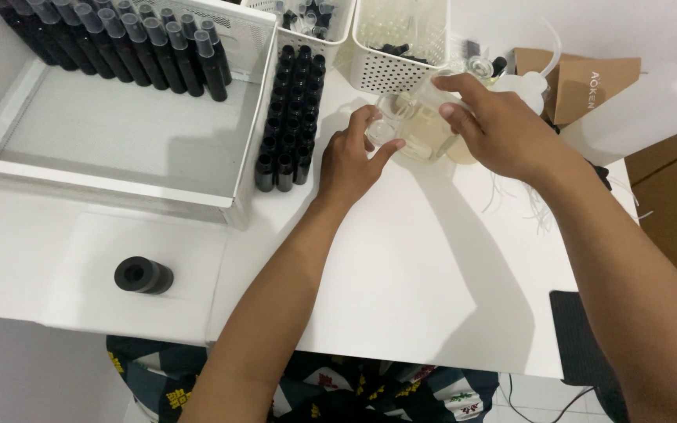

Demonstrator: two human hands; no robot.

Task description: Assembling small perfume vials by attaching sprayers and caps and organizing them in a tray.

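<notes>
White bench: under both your hands, bearing all items. White shallow plastic tray: well left of your left hand, a row of capped black vials along its far wall. Clear glass jar of pale yellow liquid: between your hands. Block of open black vials: just left of your left hand. Left hand: fingers closed on the jar's near side. Right hand: gripping the jar's top. Black cylindrical cap: near edge, well apart.
</notes>
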